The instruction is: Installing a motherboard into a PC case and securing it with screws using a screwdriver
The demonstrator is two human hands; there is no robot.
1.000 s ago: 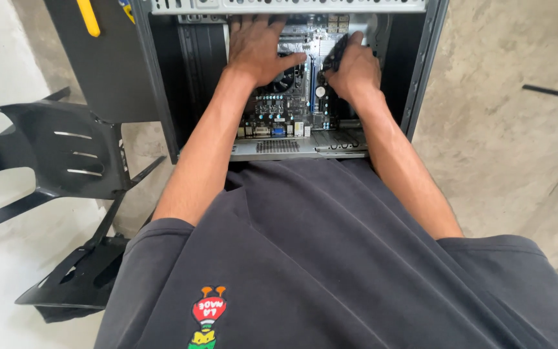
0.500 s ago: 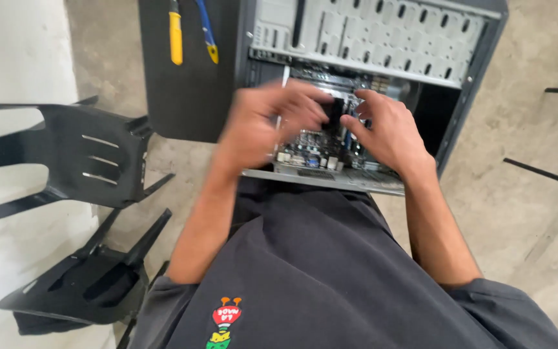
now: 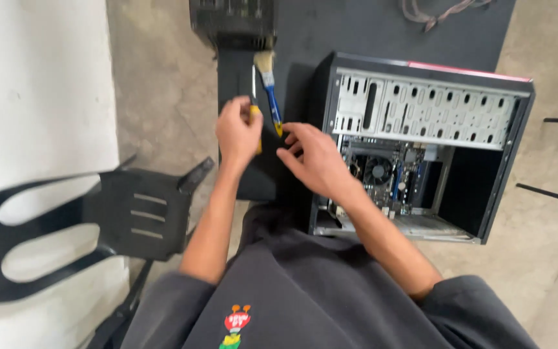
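Observation:
My left hand (image 3: 237, 132) is curled over a yellow-handled screwdriver (image 3: 254, 115) that lies on a black panel (image 3: 243, 174) left of the computer case. My right hand (image 3: 312, 160) is open, its fingertips close to the end of a blue-handled paintbrush (image 3: 268, 87) lying beside the screwdriver. The open black computer case (image 3: 421, 97) lies on its side to the right, with the motherboard and its round fan (image 3: 377, 171) showing inside. My right forearm crosses the case's lower left corner.
A black plastic chair (image 3: 134, 213) stands at the left, beside a white wall (image 3: 33, 84). A dark boxy unit (image 3: 234, 19) sits at the top, above the brush. Loose cables (image 3: 437, 10) lie on the dark mat (image 3: 369, 29) behind the case. Thin black bars (image 3: 550, 194) cross the concrete at right.
Both hands have come out of the case and moved left to the tools. My left hand has closed over the screwdriver. The view has swung back and left.

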